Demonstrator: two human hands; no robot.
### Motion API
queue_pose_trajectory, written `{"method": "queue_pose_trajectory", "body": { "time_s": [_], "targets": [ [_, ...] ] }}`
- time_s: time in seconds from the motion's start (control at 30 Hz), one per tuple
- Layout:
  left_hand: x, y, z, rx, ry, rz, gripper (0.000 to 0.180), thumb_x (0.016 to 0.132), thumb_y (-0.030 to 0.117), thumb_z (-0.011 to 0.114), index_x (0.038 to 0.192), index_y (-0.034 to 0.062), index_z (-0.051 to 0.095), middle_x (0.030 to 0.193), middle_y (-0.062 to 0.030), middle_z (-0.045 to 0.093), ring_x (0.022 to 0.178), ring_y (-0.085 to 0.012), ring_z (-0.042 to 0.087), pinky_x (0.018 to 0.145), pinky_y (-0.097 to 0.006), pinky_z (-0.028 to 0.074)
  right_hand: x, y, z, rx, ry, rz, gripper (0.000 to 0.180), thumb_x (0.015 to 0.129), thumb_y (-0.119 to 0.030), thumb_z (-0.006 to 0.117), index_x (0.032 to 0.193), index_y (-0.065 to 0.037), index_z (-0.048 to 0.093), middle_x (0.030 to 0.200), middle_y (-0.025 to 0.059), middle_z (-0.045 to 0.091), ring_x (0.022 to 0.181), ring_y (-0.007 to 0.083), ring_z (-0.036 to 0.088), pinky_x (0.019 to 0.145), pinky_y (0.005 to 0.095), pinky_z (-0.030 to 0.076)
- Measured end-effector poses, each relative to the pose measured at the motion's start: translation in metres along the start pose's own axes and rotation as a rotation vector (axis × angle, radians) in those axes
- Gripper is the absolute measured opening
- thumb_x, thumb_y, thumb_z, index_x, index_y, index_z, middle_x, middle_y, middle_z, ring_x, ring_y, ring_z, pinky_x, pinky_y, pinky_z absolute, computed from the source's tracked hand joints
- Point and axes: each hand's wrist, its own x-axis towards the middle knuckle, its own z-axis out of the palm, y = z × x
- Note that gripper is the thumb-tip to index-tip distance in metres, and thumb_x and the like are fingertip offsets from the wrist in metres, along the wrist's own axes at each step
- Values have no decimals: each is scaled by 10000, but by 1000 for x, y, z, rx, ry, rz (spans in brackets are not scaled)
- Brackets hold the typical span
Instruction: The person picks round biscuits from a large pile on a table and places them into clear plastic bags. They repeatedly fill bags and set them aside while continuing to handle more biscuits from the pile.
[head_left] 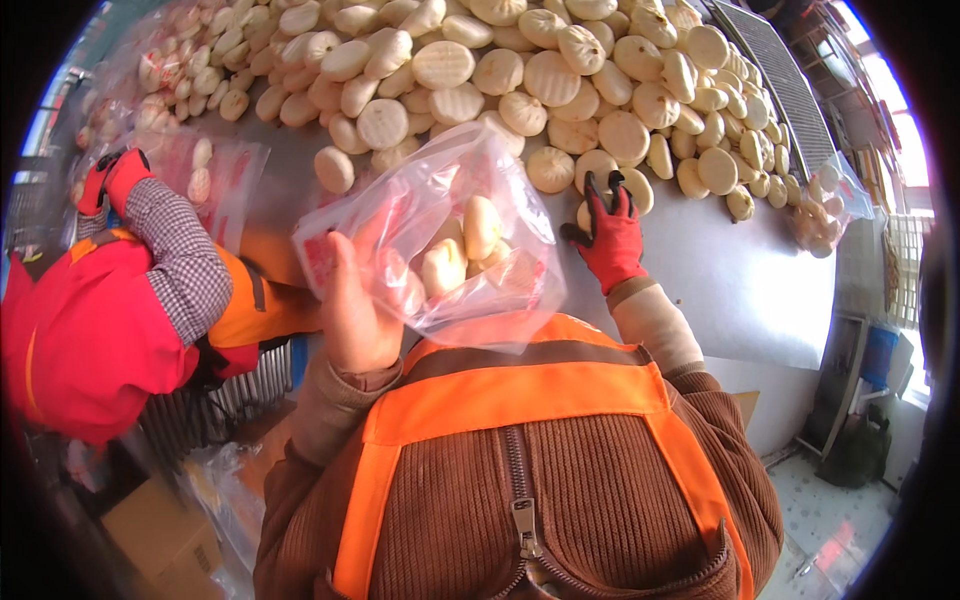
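My bare left hand (360, 310) holds a clear plastic bag (455, 165) with red print, its thumb outside and its fingers partly hidden by the film. The bag's mouth gapes toward me, and a few pale steamed buns (482, 228) lie inside. My right hand (610, 235), in a red glove with black fingertips, reaches to the near edge of a big heap of buns (550, 80). Its fingers are spread over a bun (637, 192) and its neighbours, touching them; I see no closed grip. The heap covers the far part of a metal table (730, 290).
At the left, a co-worker in red (90, 330) with red gloves handles another bag of buns (200, 175). A filled bag (822, 215) sits at the table's right edge. A ridged metal conveyor (775, 75) runs at the far right. A cardboard box (165, 530) stands low at the left.
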Motion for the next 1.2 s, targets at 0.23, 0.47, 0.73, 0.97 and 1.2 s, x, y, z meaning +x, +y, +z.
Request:
{"method": "queue_pose_trajectory", "body": {
  "time_s": [0.23, 0.47, 0.73, 0.97, 1.2],
  "targets": [
    [-3, 2, -3, 90, -90, 50, 688, 1004, 570, 313, 1455, 53, 368, 737, 18, 502, 579, -108, 455, 537, -265, 386, 17, -18, -110, 2155, -33, 24, 782, 772, -230, 762, 1418, -8, 379, 1417, 130, 455, 1303, 333, 463, 1002, 449, 465],
    [-3, -3, -15, 39, -208, 110, 768, 988, 611, 305, 1478, 19, 309, 1022, -41, 596, 757, -106, 543, 747, -258, 464, 41, -113, -171, 668, 124, -906, 719, 757, -180, 795, 1366, -9, 455, 1374, 206, 505, 1274, 405, 475, 1065, 434, 373],
    [-5, -1, -34, 147, -117, 265, 703, 1001, 563, 336, 1475, 44, 319, 834, 0, 506, 599, -126, 471, 522, -275, 426, 73, -56, -68, 499, -202, -157, 672, 774, -283, 767, 1366, -111, 499, 1368, 199, 498, 1207, 354, 525, 977, 389, 468],
    [-9, 1, -24, 210, -61, 294, 698, 1011, 539, 340, 1477, 21, 294, 872, -18, 468, 618, -131, 461, 529, -278, 423, 79, -58, 19, -56, -186, -120, 802, 689, -362, 793, 1397, -178, 465, 1389, 191, 452, 1235, 433, 451, 1014, 476, 417],
    [-11, -3, -31, 184, -37, 262, 755, 995, 560, 366, 1493, 5, 242, 884, -20, 466, 645, -140, 483, 546, -290, 440, 82, -18, 29, 496, -89, -125, 731, 697, -345, 785, 1328, -90, 519, 1229, 180, 591, 1094, 377, 571, 933, 457, 477]
  ]
}}
